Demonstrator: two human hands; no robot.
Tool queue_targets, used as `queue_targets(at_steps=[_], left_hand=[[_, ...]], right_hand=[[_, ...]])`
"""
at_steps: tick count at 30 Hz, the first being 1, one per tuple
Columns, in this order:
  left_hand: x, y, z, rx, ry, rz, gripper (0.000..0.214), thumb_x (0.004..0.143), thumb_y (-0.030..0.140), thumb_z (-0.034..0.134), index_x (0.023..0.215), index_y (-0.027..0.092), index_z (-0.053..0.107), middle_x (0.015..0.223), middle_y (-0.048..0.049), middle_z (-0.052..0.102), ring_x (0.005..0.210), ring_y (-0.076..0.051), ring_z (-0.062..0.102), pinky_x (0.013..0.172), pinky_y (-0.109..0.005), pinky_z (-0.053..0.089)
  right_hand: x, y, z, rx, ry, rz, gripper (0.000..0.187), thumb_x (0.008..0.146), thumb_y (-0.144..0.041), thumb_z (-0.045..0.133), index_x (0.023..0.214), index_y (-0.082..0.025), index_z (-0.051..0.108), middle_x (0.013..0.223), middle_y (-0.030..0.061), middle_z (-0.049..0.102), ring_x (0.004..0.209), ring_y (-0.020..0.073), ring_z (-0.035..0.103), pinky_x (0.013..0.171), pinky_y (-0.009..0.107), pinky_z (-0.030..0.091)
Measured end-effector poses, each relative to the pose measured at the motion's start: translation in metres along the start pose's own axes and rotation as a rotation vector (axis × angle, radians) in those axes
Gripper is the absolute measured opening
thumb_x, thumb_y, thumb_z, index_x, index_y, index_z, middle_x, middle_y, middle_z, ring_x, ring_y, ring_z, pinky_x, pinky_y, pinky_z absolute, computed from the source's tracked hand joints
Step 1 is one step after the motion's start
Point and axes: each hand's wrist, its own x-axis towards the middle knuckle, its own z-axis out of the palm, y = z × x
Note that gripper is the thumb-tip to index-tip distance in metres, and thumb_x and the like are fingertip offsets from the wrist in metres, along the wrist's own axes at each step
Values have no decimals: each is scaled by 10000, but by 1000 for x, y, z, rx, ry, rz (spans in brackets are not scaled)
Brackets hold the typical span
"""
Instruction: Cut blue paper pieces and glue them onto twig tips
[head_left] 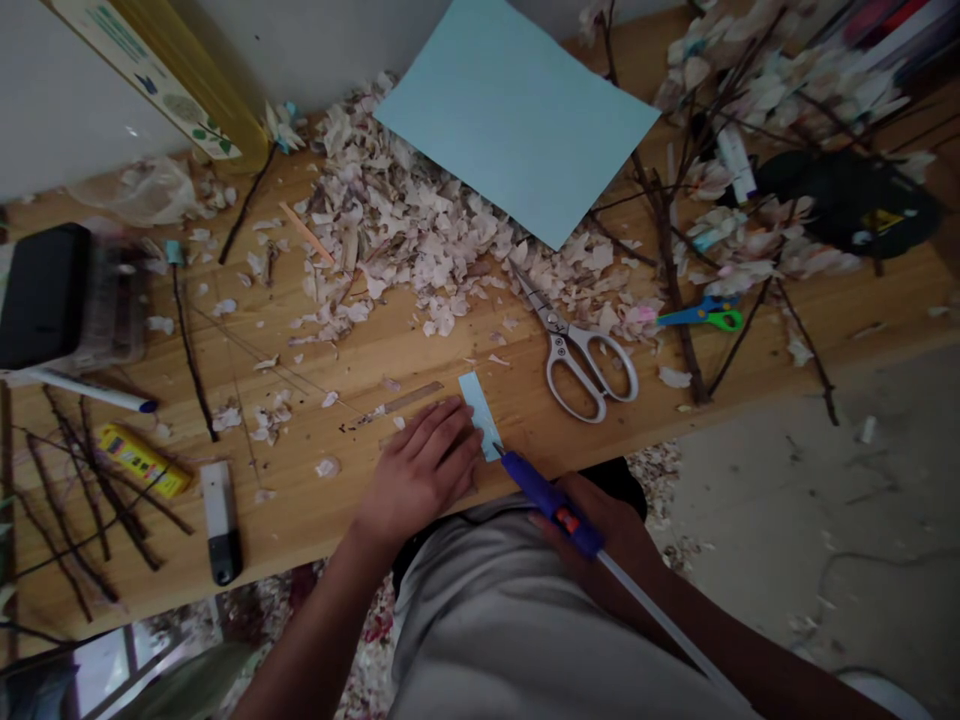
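Observation:
A narrow strip of light blue paper [475, 405] lies on the wooden table near its front edge. My left hand [421, 462] rests at the strip's left side, fingers bent and close together, holding it down; the thumb is mostly hidden. In my right hand [604, 520] is a blue-purple hot glue gun [534, 487] with an orange-red trigger area and a long translucent glue stick [660, 620] trailing from its rear. Its nozzle touches or nearly touches the strip's lower end. Silver scissors [570, 350] lie partly open just right of the strip.
Behind are a light blue paper sheet [525, 110] and heaped pale petals [420, 230]. Twigs with flowers [671, 260] and small blue-green scissors [701, 314] lie right. On the left are a utility knife [220, 520], a yellow packet [144, 460], bare twigs [97, 500] and a tall yellow bottle [180, 80].

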Motion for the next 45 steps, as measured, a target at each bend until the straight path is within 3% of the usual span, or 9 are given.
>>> queue_targets(at_steps=[5,11,17,24,33,45], left_hand=[[2,1,-2,9,4,-3,273,971,152,634,1242,164,660,1387,-126,643,1389,-293,530,1164,-473,475],[2,0,-1,15,20,7,275,973,137,632,1246,152,660,1387,-131,643,1381,-300,536,1157,-475,477],[2,1,-1,13,24,17,261,976,140,635,1236,137,662,1377,-142,646,1368,-309,546,1145,-484,490],[2,0,-1,-1,12,14,281,978,146,634,1259,134,649,1393,-148,633,1383,-318,529,1140,-502,494],[3,0,-1,3,17,11,252,983,148,636,1235,139,656,1377,-144,643,1371,-314,539,1130,-494,502],[3,0,-2,-2,3,7,255,986,154,635,1241,153,652,1389,-138,635,1373,-313,539,1127,-497,504]], right_hand=[[4,-4,-4,108,-3,64,191,969,-416,549,866,-256,531,753,-13,620,623,181,615,575,272,430],[9,-4,-5,139,24,35,220,966,-444,569,869,-247,553,769,-4,636,629,173,615,578,278,430],[10,-6,-7,124,0,33,198,970,-436,561,907,-249,549,798,9,639,675,192,629,622,287,445],[5,-1,-4,111,-20,69,289,952,-488,590,811,-253,500,725,-14,587,601,184,572,575,279,378],[-5,13,4,50,18,-39,203,958,-378,561,820,-243,498,734,-18,588,587,165,565,569,264,365],[-12,9,0,44,-27,43,249,943,-401,564,783,-251,447,658,-40,516,543,164,521,544,261,331]])
